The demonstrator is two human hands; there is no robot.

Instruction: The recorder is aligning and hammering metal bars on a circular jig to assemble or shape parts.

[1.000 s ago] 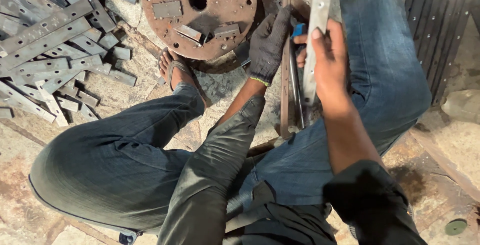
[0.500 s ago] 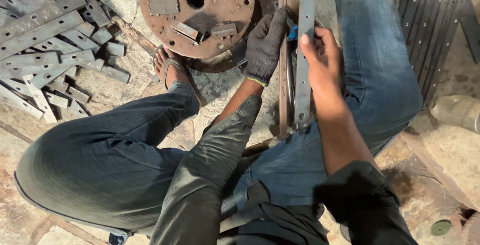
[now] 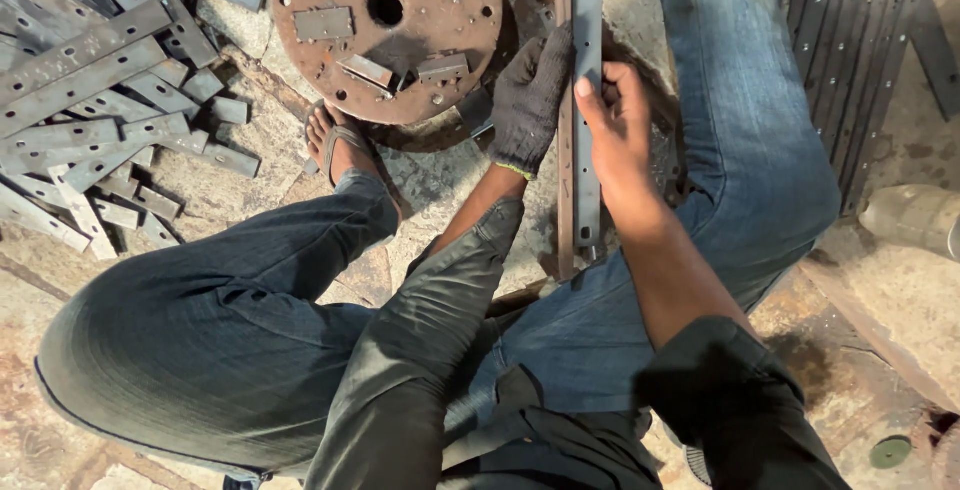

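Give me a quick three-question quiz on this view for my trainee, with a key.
1. Which hand wears the dark glove?
2. True or false: the grey metal strip lies flat on the pile of strips.
3. The rusty round plate sits: A) left of the gloved hand, B) right of the bare hand, C) on the person's lap.

Key:
1. The left hand; the right hand is bare.
2. False: both hands hold it, between the person's knees.
3. A.

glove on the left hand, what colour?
Dark grey to black knit, with a yellow-green edge at the cuff. The glove shows only in the head view, pressed against the metal strip.
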